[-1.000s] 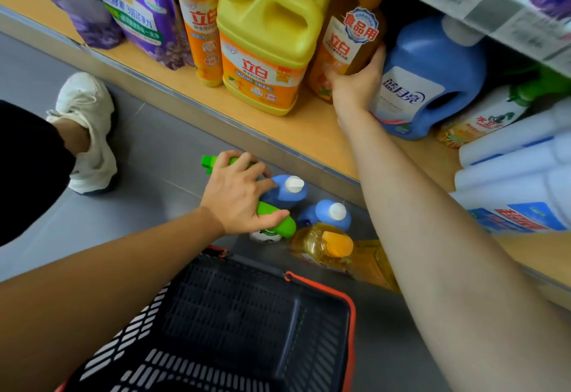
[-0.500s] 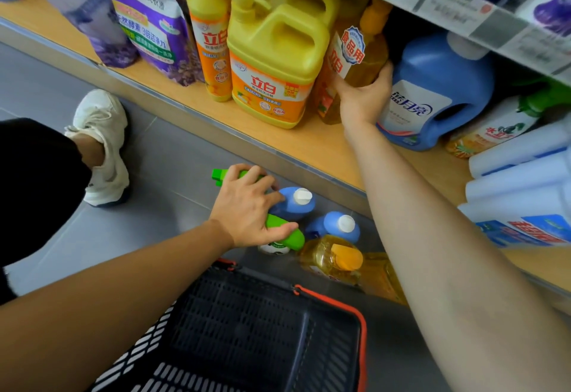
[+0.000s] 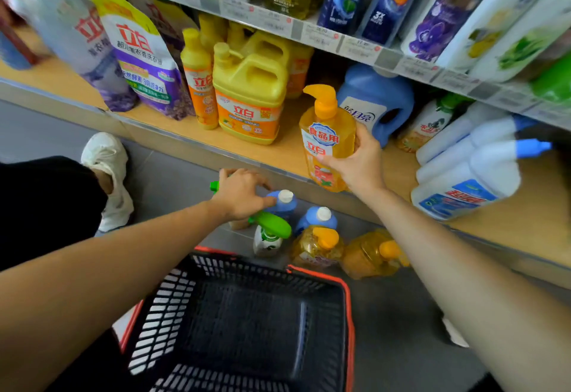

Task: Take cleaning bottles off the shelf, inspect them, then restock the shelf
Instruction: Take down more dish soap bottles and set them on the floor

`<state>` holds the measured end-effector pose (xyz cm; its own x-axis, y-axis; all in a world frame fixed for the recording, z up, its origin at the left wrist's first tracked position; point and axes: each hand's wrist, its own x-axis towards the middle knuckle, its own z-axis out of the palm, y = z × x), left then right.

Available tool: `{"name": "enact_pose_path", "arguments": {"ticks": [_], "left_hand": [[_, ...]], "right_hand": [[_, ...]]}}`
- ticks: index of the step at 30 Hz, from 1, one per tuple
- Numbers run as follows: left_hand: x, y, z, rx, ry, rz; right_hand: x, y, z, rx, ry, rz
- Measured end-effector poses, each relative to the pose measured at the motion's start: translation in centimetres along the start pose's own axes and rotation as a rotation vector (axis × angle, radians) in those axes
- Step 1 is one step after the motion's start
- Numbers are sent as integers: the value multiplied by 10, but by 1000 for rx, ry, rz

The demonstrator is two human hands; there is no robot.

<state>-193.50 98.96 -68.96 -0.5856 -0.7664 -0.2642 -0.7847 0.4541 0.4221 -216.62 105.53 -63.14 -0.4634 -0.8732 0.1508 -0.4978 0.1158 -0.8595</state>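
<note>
My right hand (image 3: 360, 162) grips an orange pump bottle of dish soap (image 3: 324, 135), held upright just above the front of the wooden shelf (image 3: 278, 150). Lower down, my left hand (image 3: 242, 192) rests on a bottle with a green spray head (image 3: 272, 224) that stands on the floor; its fingers curl over the top of it. Around it on the floor are two blue bottles with white caps (image 3: 282, 201) (image 3: 318, 218) and two orange pump bottles (image 3: 318, 244) (image 3: 374, 252).
On the shelf stand a yellow jug (image 3: 250, 97), a slim orange bottle (image 3: 199, 82), purple refill pouches (image 3: 139, 60), a blue detergent jug (image 3: 375, 104) and white bottles lying on their sides (image 3: 469, 172). A black basket with a red rim (image 3: 247, 323) sits below me. My white shoe (image 3: 108, 172) is at left.
My right hand has pulled the orange pump bottle out from the back of the shelf to its front edge. My left hand stays on the green-topped bottle.
</note>
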Motion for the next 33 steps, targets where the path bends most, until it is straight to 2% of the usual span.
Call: {"name": "enact_pose_path", "arguments": {"ticks": [2, 5, 7, 10, 14, 18, 21, 23, 28, 30, 33], "left_hand": [[0, 9, -22, -76, -69, -72], [-5, 23, -55, -488, -146, -106], [-15, 34, -78, -693, -103, -112], [-40, 53, -110, -844, -78, -82], [-77, 77, -134, -975, -125, 56], [-102, 95, -124, -877, -197, 225], [-102, 102, -110, -808, -37, 235], [-97, 101, -106, -641, 58, 293], [-86, 91, -104, -349, 162, 438], [-85, 88, -104, -239, 152, 540], [-84, 86, -109, -207, 83, 696]], "right_hand": [[-17, -11, -18, 8, -59, -35], [-43, -28, -39, 1, -129, -75], [-59, -38, -50, -8, -165, -105], [-82, -48, -64, -10, -227, -111], [-111, -56, -73, -118, -280, -109], [-130, -56, -71, -234, -272, -126], [-134, -59, -66, -317, -226, -146], [-132, -61, -63, -384, -223, -160], [-130, -61, -59, -513, -215, -238], [-131, -61, -58, -567, -209, -257], [-129, -61, -64, -535, -231, -217]]}}
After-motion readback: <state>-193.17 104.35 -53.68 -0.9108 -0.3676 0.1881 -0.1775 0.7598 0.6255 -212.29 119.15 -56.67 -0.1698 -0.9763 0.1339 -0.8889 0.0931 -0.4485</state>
